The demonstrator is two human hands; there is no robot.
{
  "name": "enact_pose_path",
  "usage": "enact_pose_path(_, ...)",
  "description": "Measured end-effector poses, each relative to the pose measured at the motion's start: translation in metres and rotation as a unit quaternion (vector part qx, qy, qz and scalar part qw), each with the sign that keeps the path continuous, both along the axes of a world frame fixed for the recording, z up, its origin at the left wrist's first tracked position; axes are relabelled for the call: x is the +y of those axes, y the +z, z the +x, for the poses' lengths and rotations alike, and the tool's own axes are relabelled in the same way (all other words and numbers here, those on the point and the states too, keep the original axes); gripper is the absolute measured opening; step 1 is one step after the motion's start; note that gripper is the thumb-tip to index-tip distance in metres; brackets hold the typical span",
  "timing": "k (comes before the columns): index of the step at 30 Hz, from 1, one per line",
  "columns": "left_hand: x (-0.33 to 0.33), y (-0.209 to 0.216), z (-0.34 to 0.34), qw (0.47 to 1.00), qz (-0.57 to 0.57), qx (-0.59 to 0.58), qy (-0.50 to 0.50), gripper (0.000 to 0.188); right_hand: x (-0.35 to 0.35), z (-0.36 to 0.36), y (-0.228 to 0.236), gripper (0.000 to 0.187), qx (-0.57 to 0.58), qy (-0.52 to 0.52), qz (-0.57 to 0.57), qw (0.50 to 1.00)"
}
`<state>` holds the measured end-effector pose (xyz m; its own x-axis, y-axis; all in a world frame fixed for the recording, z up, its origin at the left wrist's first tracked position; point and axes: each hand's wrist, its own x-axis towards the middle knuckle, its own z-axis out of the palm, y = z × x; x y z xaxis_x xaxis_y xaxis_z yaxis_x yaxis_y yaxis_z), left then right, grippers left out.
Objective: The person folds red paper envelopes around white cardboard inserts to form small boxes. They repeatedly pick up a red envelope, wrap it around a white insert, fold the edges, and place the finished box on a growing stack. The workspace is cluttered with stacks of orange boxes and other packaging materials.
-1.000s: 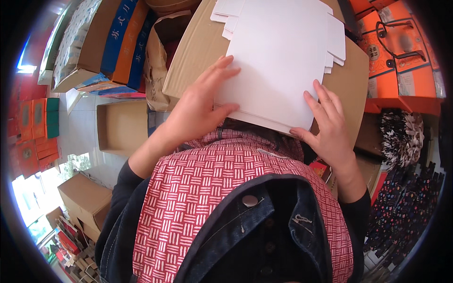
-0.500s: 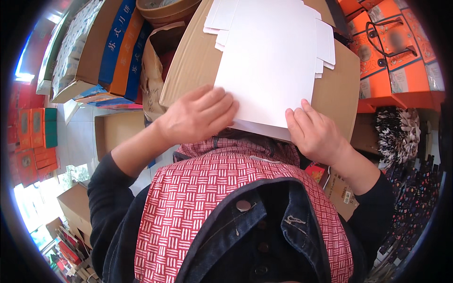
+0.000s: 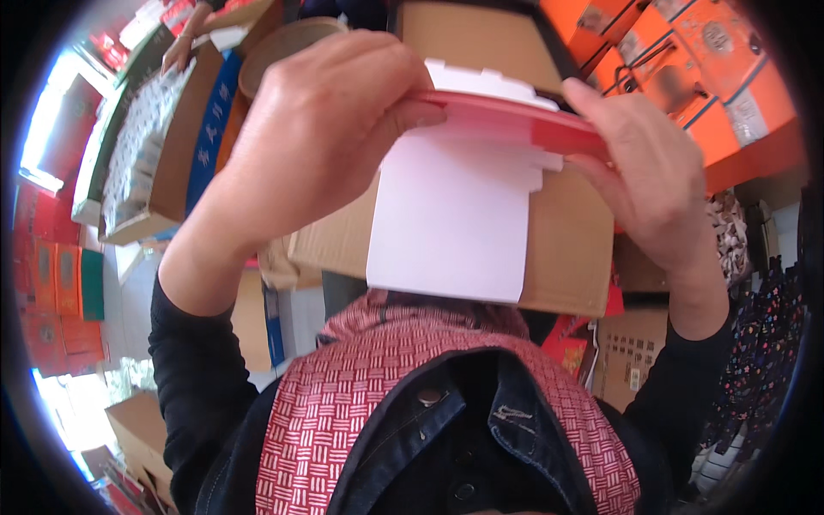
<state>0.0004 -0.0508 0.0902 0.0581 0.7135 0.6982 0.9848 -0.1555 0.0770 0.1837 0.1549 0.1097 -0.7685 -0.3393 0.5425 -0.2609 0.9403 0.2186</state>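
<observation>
A flat cardboard sheet (image 3: 558, 127), red on the face toward me and with white notched tabs along its far edge, is raised above a pile of white card box blanks (image 3: 451, 227). Its left end is pinched between thumb and fingers of my left hand (image 3: 330, 142). My right hand (image 3: 648, 172) grips the other end, thumb below and fingers above. The white blanks lie flat, tabs sticking out at the side, on a brown cardboard box (image 3: 566, 257) in front of my checked red apron (image 3: 360, 386).
Orange boxes (image 3: 721, 60) are stacked at the far right. A black-edged tray (image 3: 481, 34) lies beyond the sheet. At left, an open carton (image 3: 163, 146) holds small wrapped packets, beside a round tub (image 3: 283, 51). Another person's hand (image 3: 178, 51) reaches in at the upper left.
Both hands have risen and moved away from me, off the pile's near edge. They have lifted a sheet, and its red face now shows.
</observation>
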Motion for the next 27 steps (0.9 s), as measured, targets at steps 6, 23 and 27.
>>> enact_pose_path(6, 0.023, 0.010, -0.003, 0.979, 0.079, 0.188, 0.014, 0.052, 0.015, -0.007, 0.009, 0.025, 0.026, 0.029, -0.043, 0.998)
enact_pose_path(23, -0.012, -0.137, 0.041, 0.984, -0.052, 0.165, -0.038, 0.048, -0.016, 0.046, -0.120, 0.037, -0.035, 0.040, 0.064, 0.997)
enact_pose_path(27, -0.013, -0.147, 0.050, 0.985, -0.068, 0.140, -0.068, 0.043, -0.016, 0.056, -0.153, 0.037, -0.045, 0.047, 0.020, 0.998)
